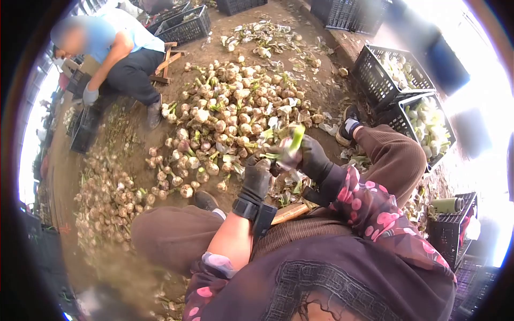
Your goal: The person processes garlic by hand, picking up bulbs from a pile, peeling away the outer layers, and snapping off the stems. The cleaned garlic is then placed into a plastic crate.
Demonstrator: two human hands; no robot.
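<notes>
Both my hands wear dark gloves and meet in front of my lap. My right hand (315,157) is closed around a garlic bulb (289,156) with a thick green stalk pointing up; the bulb is smeared by motion. My left hand (258,175) is closed, its fingertips at the lower left side of the same bulb, where a green leaf sticks out. A black strapped device sits on my left wrist. Just beyond my hands lies a big heap of unpeeled garlic bulbs (230,115) with dirt and short green stalks.
Crates of cleaned white bulbs (426,125) stand at the right. A black basket (452,227) bears a green cylinder (447,205). Far left, a co-worker (120,53) bends beside a wooden stool (167,64). More bulbs (115,195) lie at left; peelings (262,36) litter the ground.
</notes>
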